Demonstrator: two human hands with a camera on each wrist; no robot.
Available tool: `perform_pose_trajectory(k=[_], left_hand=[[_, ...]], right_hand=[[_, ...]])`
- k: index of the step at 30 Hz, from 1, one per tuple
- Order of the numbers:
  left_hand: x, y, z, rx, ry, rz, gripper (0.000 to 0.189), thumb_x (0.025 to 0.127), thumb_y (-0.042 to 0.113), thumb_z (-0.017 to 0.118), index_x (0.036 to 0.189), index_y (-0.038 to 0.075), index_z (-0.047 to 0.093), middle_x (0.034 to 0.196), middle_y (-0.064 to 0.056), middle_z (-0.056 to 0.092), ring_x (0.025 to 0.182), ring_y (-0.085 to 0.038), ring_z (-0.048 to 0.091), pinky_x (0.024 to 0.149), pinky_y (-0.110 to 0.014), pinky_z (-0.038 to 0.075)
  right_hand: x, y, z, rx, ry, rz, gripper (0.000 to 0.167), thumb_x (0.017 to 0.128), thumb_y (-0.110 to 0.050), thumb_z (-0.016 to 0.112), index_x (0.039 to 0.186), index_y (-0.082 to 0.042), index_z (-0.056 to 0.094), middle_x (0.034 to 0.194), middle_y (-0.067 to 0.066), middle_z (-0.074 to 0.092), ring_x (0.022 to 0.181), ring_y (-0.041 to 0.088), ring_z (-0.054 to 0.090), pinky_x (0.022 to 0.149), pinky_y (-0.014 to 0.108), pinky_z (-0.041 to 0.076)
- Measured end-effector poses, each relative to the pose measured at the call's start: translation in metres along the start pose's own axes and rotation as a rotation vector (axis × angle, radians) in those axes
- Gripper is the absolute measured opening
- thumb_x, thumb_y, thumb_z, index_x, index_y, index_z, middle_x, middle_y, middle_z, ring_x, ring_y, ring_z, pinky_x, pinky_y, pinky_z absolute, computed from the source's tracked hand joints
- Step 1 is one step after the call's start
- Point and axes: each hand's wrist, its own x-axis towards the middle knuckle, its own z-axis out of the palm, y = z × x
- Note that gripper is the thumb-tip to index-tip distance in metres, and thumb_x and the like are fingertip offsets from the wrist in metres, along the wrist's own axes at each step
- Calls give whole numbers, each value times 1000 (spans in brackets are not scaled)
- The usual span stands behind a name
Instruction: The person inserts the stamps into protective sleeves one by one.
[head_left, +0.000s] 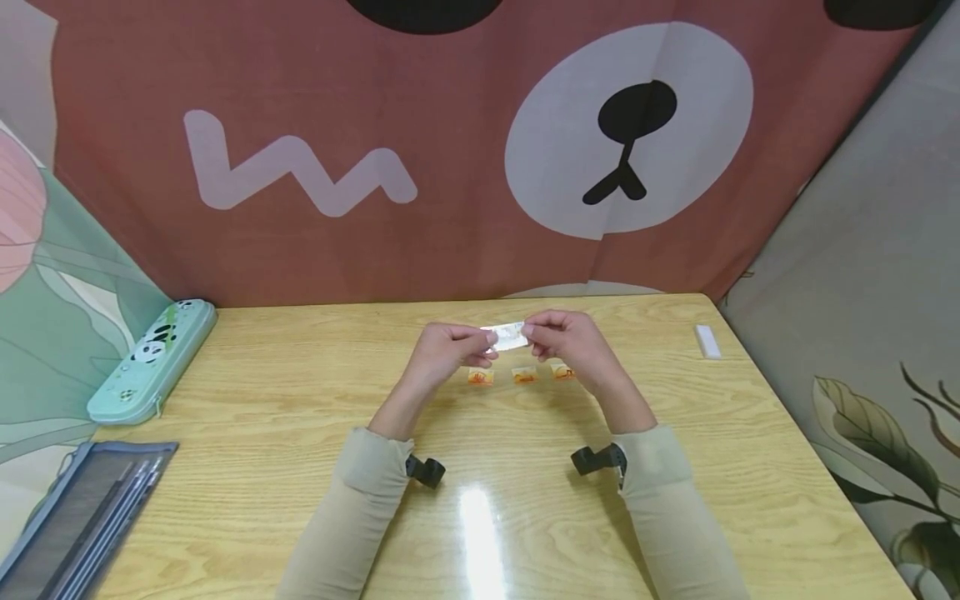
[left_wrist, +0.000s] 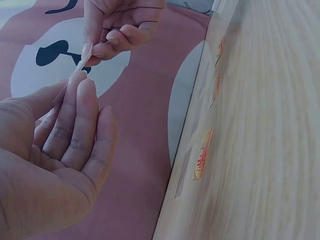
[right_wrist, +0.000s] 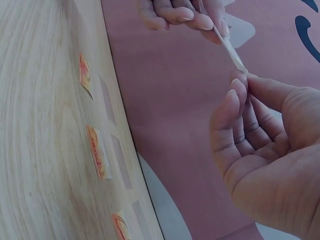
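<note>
Strip [head_left: 510, 336], white and single, is held in the air above the table [head_left: 247, 467], toward its far edge. One end is pinched between thumb and fingers by the left hand [head_left: 453, 343], the other likewise by the right hand [head_left: 567, 343]. The long axis is turned crosswise, nearly parallel to the table's far edge, its ends pointed left and right. Three orange-printed pieces [head_left: 524, 376] are set in a row on the table. One mint case [head_left: 153, 364] and one mesh pouch [head_left: 86, 475] are placed along the table's left side, one white block [head_left: 707, 342] near its right edge.
</note>
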Motion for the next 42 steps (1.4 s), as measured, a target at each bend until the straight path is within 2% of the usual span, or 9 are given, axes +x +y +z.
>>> perform_pose_trajectory(k=[11,17,23,27,35,42], left_hand=[[-2,0,2,22,7,-10,25,91,18,77,102,-4,78,88,-15,78,66,-12,74,77,-34,65],[-3,1,1,4,12,-10,23,91,17,77,101,-4,78,96,-18,78,68,-15,75,78,-35,65],[-3,2,1,1,8,-10,23,90,19,78,100,-1,79,99,-17,78,71,-15,76,80,-36,65],[-4,3,1,4,12,-8,23,90,19,78,100,-1,79,99,-16,78,71,-16,76,82,-38,65],[-3,3,1,-4,8,-6,23,91,18,77,100,-2,79,96,-16,78,68,-13,75,84,-41,64],[-3,3,1,-8,4,-7,23,91,17,77,101,-4,78,89,-13,77,67,-13,74,79,-36,65]], right_hand=[[-1,-1,9,21,-29,6,29,100,-19,65,114,6,68,85,6,68,72,12,63,69,23,58],[-1,0,6,45,-29,18,27,100,-17,65,115,6,68,85,-2,69,73,11,62,69,24,58],[-3,0,0,93,-34,14,28,101,-20,64,114,5,65,86,-2,69,74,10,61,71,25,58],[-3,-1,-2,119,-21,10,27,101,-17,64,114,6,65,86,-2,70,74,10,62,70,24,58],[-1,1,2,86,-46,14,23,100,-19,66,110,2,68,89,2,69,74,11,63,70,24,58],[-1,0,2,79,-57,2,21,101,-16,64,109,3,67,88,2,68,74,11,62,69,23,58]])
